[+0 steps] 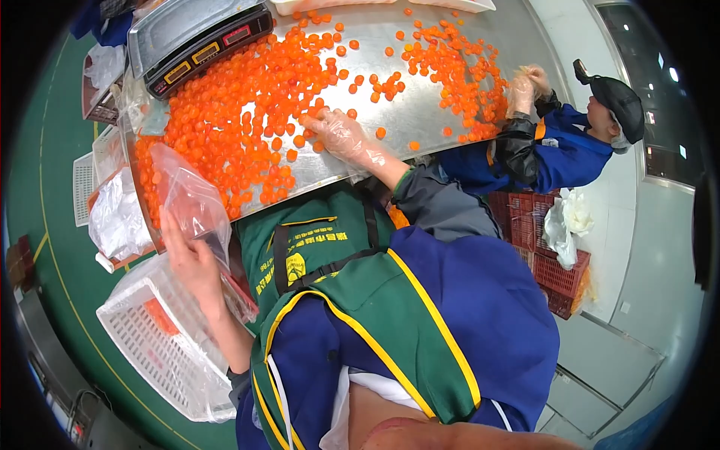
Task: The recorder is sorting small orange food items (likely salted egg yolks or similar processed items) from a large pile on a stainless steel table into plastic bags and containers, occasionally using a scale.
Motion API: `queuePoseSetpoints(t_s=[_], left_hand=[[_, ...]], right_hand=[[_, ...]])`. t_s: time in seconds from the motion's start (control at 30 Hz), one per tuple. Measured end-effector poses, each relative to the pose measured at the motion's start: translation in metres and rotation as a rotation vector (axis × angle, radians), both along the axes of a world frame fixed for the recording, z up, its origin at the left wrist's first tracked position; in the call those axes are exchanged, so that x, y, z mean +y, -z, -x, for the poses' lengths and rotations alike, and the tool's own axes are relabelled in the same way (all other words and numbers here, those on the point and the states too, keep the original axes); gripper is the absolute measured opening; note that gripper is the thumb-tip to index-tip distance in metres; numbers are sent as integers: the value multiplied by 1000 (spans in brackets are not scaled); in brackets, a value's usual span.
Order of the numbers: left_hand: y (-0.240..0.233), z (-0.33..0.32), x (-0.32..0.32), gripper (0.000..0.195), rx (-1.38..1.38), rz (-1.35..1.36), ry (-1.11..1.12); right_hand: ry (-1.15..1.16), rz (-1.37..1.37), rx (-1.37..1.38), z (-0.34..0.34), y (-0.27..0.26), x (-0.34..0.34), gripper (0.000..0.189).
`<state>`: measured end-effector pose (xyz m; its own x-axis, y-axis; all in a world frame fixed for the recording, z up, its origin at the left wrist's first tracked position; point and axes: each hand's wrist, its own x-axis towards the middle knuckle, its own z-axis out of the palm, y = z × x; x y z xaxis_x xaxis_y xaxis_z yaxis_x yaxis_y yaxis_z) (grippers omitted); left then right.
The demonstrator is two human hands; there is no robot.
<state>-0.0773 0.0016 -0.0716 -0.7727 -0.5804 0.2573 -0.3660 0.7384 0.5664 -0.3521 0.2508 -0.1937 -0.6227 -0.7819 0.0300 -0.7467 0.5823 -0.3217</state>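
Observation:
Many orange balls that look like salted egg yolks [236, 112] lie spread over the steel table [416, 121] before me. My right hand [340, 135], in a clear plastic glove, reaches over the tabletop with its fingertips at the edge of the larger heap. Whether a ball sits between those fingertips is hard to make out. At the table's near left corner, my bare left hand [191, 261] holds a clear plastic bag [188, 188] by its side. The upper part of the bag leans against the yolks at the corner, and its lower part hangs below the table edge.
A digital scale [208, 48] stands at the far left. White trays [337, 4] line the far edge. To the right, a co-worker's gloved hands [523, 90] are by a second heap. A white basket [163, 337] is below left; red crates [557, 270] stand behind the co-worker.

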Motion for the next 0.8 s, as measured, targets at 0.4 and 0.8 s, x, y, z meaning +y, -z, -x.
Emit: queuePoseSetpoints(t_s=[0.4, 0.8], left_hand=[[18, -10, 7, 74, 74, -64, -51], [33, 12, 26, 73, 14, -75, 113]], right_hand=[[178, 375, -160, -12, -3, -2, 8], [451, 652, -1211, -36, -68, -40, 13]])
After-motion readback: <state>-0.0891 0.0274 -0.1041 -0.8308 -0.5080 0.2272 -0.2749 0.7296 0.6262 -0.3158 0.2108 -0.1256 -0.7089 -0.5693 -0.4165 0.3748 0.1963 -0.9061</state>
